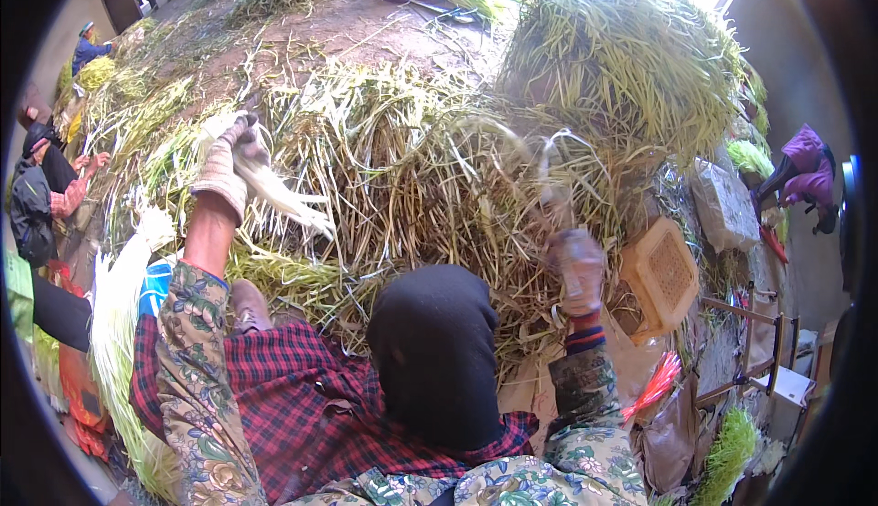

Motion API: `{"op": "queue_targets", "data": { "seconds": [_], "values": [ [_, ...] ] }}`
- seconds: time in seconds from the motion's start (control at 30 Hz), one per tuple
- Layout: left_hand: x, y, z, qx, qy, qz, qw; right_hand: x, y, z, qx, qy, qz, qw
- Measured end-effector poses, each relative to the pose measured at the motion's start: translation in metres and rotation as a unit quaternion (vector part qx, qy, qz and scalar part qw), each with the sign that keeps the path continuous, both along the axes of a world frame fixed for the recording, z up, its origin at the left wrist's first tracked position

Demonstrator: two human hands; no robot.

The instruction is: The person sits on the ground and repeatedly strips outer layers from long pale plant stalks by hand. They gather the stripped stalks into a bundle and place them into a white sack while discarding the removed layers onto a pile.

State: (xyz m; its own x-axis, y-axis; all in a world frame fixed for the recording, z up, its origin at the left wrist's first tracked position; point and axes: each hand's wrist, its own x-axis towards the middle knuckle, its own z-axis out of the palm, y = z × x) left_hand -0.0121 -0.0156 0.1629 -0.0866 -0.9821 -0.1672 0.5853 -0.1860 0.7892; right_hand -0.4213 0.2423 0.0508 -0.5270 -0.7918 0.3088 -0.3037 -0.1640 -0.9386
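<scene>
My left hand (233, 159), in a knitted glove, grips a small bunch of white stalks (288, 197) whose ends point down to the right. Below it lies a heap of leafy green and straw-coloured stalks (405, 183). My right hand (577, 269), also gloved, is over the heap's right side and blurred by motion. Pale strands (549, 152) show just above its fingers; whether they are held is unclear. A long bundle of white-ended green stalks (123, 307) leans beside my left arm.
A large pile of green leaves (624, 60) rises at the back right. A tan plastic stool (662, 276) lies tipped near my right hand, with red ties (655, 382) below it. People sit at the left (34, 197), and a person in purple (806, 166) bends at the right.
</scene>
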Motion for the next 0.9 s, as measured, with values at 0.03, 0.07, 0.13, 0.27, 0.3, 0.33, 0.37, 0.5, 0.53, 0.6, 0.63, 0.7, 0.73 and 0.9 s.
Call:
{"op": "queue_targets", "data": {
  "seconds": [0.03,0.07,0.13,0.27,0.3,0.33,0.37,0.5,0.53,0.6,0.63,0.7,0.73,0.9],
  "values": [
    [-0.007,-0.004,0.004,-0.017,0.016,0.006,1.0,0.008,-0.004,-0.007,0.042,0.268,0.032,0.962],
    [-0.012,-0.009,0.007,-0.029,0.042,-0.009,0.999,0.017,-0.003,-0.017,0.182,0.261,0.036,0.947],
    [-0.019,-0.018,0.005,-0.046,0.011,0.002,0.999,0.032,0.003,-0.035,0.354,0.226,0.05,0.906],
    [-0.032,-0.03,-0.043,-0.004,-0.059,-0.011,0.998,0.043,0.033,-0.05,0.527,0.268,0.098,0.8],
    [-0.034,-0.029,-0.062,0.017,-0.072,-0.017,0.997,0.042,0.041,-0.049,0.528,0.269,0.101,0.799],
    [-0.037,-0.026,-0.084,0.058,-0.075,-0.02,0.995,0.04,0.047,-0.045,0.545,0.244,0.084,0.798],
    [-0.039,-0.021,-0.107,0.084,-0.07,-0.025,0.994,0.037,0.053,-0.04,0.548,0.226,0.074,0.802],
    [-0.044,0.009,-0.188,0.234,-0.046,-0.029,0.971,0.035,0.063,-0.002,0.671,0.342,0.156,0.639],
    [-0.042,0.017,-0.202,0.242,-0.041,-0.069,0.967,0.035,0.06,0.011,0.667,0.326,0.166,0.65],
    [-0.04,0.031,-0.224,0.27,-0.023,-0.066,0.96,0.039,0.049,0.038,0.692,0.283,0.174,0.64],
    [-0.039,0.034,-0.23,0.294,-0.021,-0.072,0.953,0.044,0.041,0.052,0.616,0.258,0.148,0.73],
    [-0.041,0.037,-0.236,0.303,-0.019,-0.068,0.95,0.053,0.012,0.065,0.485,0.198,0.068,0.849],
    [-0.043,0.038,-0.236,0.307,-0.017,-0.078,0.948,0.061,-0.008,0.061,0.48,0.108,0.052,0.869],
    [-0.047,0.04,-0.216,0.291,0.014,-0.078,0.953,0.08,-0.106,-0.022,0.573,0.399,0.152,0.699]
  ]
}}
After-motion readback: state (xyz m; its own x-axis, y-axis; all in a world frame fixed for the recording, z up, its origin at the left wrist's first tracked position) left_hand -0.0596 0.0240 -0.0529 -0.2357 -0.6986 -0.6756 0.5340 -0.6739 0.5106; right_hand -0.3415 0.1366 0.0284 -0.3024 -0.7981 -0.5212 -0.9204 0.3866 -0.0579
